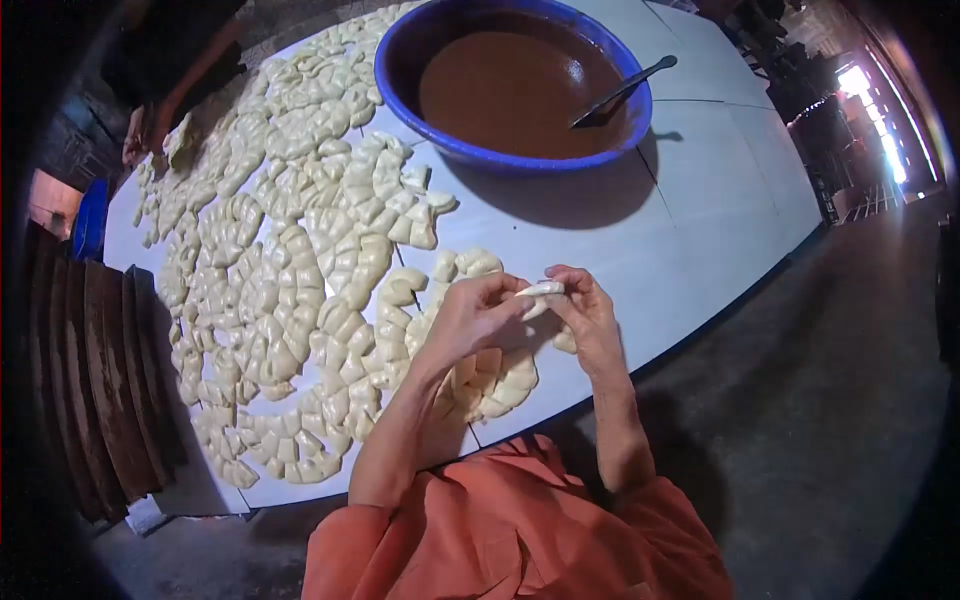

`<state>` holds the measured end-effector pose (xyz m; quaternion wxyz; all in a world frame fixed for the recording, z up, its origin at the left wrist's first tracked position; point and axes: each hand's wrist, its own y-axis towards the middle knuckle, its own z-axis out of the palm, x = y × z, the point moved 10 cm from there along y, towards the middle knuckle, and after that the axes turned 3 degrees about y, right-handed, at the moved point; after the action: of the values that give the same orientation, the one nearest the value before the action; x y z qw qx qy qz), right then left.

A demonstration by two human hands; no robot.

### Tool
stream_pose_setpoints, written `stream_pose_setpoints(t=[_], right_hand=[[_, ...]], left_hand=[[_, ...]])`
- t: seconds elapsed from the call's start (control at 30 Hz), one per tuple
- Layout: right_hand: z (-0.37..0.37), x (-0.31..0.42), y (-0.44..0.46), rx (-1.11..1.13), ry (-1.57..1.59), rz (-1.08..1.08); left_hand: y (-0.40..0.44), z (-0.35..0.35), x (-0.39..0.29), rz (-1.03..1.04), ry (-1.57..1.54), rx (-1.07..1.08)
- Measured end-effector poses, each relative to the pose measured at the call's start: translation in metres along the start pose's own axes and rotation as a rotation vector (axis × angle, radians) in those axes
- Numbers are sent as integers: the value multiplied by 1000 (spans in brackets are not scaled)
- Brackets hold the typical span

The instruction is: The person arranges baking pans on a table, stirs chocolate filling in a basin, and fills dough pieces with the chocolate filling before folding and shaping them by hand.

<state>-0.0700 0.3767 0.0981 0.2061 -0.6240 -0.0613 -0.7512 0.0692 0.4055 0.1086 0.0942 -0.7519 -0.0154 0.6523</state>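
A small pale dough piece [541, 290] is pinched between my two hands above the near edge of the table. My left hand [483, 308] grips its left side with thumb and fingers. On the other side, the fingers of my right hand [587, 310] close on it too. Many cut dough pieces [285, 300], cream-coloured and glossy, lie in curved rows to the left of my hands. More dough pieces [500, 385] rest below my left wrist, and part of one shows beside my right hand.
A blue basin [520, 163] of brown liquid [500, 90] stands at the back, with a dark-handled utensil [625, 90] leaning in it. Brown stacked trays [95, 370] stand at the left. Another person's hand [140, 140] is at the far left of the white table [700, 240].
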Motion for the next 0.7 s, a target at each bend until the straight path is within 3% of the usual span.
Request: stream_pose_setpoints(t=[0.07,0.1,0.13,0.2,0.23,0.27,0.33,0.37,0.4,0.47,0.6,0.7], right_hand=[[1,7,5,-53,121,-66],[2,9,6,-64,164,-92],[6,13,8,-60,164,-102],[14,23,10,-64,225,-94],[24,32,9,-5,335,-143],[31,40,7,3,332,-150],[49,33,4,21,645,54],[47,31,5,14,676,22],[57,46,9,160,824,-13],[50,42,22,-9,765,52],[56,60,54,94,633,6],[41,90,111,82,177,-80]], left_hand=[[-2,-7,-2,14,-164,-115],[-4,-6,-2,-54,-101,-127],[-6,-9,-18,49,-153,-215],[-16,-22,-70,490,372,-525],[-22,-23,-86,626,365,-622],[-18,-21,-92,633,366,-630],[-22,-3,-113,874,265,-509],[-23,-8,-108,874,177,-611],[-7,-9,-88,678,-110,-533],[10,-2,-65,652,-520,-504],[20,6,-44,594,-538,-470],[33,30,-6,203,-791,-347]])
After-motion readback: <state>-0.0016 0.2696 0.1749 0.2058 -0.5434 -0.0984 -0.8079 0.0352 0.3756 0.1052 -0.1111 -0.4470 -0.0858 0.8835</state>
